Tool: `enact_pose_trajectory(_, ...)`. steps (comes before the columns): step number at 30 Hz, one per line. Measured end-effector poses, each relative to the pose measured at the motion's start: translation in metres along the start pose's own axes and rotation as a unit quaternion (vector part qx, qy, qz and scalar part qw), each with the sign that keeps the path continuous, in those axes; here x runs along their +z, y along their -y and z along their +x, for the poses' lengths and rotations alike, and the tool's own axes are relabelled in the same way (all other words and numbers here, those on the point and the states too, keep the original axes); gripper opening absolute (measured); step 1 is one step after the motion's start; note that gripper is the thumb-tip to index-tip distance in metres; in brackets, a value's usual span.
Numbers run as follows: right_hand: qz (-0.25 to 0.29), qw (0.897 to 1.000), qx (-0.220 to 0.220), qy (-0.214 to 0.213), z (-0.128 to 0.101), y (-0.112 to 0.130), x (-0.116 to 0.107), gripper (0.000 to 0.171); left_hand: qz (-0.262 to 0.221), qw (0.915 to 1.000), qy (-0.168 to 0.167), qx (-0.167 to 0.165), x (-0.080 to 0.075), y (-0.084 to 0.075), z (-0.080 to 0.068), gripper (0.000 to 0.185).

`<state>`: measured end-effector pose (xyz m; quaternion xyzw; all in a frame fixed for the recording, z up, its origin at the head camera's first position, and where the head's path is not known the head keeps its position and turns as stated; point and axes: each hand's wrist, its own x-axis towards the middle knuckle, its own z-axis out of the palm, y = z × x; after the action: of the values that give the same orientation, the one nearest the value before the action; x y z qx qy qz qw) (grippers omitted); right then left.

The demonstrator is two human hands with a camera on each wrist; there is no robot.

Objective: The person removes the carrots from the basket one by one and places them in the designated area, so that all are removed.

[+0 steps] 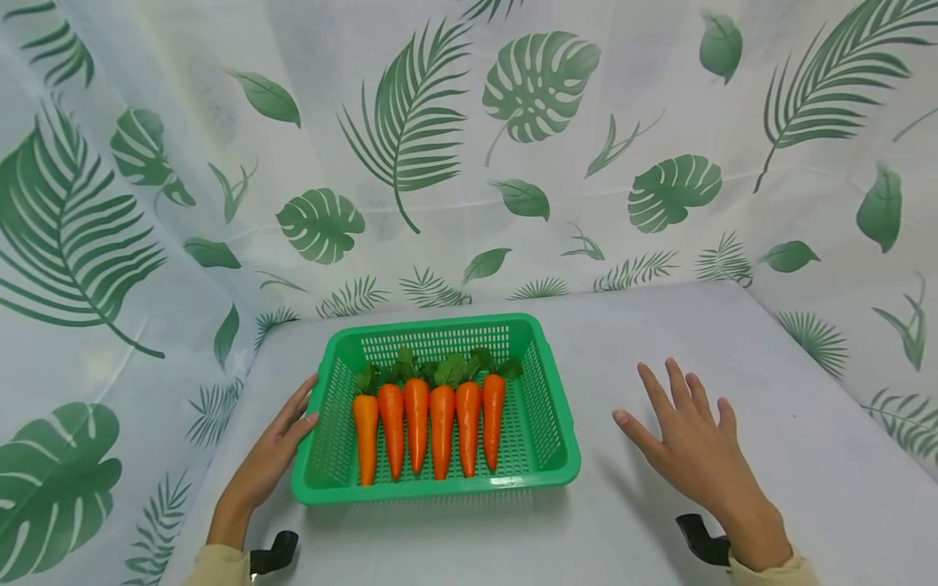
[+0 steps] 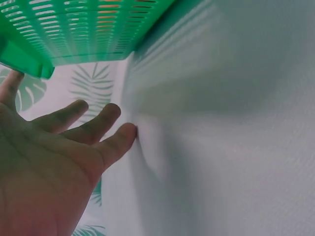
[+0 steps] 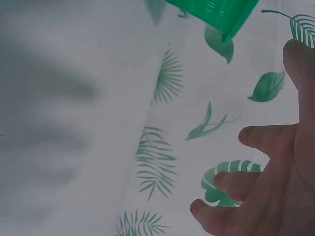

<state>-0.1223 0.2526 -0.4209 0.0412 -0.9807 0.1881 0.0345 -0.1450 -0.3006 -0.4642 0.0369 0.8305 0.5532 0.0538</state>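
A green plastic basket [image 1: 551, 407] stands left of centre on the white table. Inside it several orange carrots [image 1: 442, 423] lie side by side in a row, with green leafy tops [image 1: 452, 370] towards the back. My left hand [image 1: 264, 460] is at the basket's left rim, fingers fairly straight. From the left wrist view, the thumb reaches the rim of the basket [image 2: 83, 37], and the other fingers spread below it. To the right of the basket, my right hand [image 1: 692, 443] hovers over the table, its fingers spread and holding nothing.
Behind and beside the white table [image 1: 469, 541] hangs a white curtain [image 1: 440, 268] printed with green leaves. Black wrist mounts [image 1: 273, 553] show below both hands. Shadow from the right hand falls on the table.
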Motion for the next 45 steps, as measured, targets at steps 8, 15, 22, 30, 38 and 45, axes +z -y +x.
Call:
enact_pose_trajectory(8,0.002,1.000,0.002,0.002,0.000,-0.001,0.000,0.091,-0.015,0.9999,0.005,-0.004,0.000,0.004,0.002,0.064)
enact_pose_trajectory(15,0.009,1.000,0.003,0.002,0.001,-0.004,0.001,0.089,-0.023,0.9997,0.005,0.003,-0.001,0.004,0.005,0.062)
enact_pose_trajectory(22,-0.001,1.000,-0.001,0.009,0.007,-0.004,-0.002,0.089,-0.020,0.9998,0.003,0.006,-0.001,0.003,0.007,0.061)
enact_pose_trajectory(30,0.018,1.000,-0.023,0.004,0.013,-0.002,-0.008,0.087,-0.016,0.9999,0.003,-0.005,0.000,-0.001,0.008,0.061)
enact_pose_trajectory(38,0.068,0.997,-0.041,0.015,0.022,0.009,-0.016,0.086,-0.023,0.9997,0.011,0.001,0.000,0.000,0.010,0.061)
enact_pose_trajectory(45,0.128,0.989,-0.066,0.026,0.029,0.027,-0.033,0.087,-0.033,0.9992,0.020,0.004,-0.002,0.003,0.010,0.061)
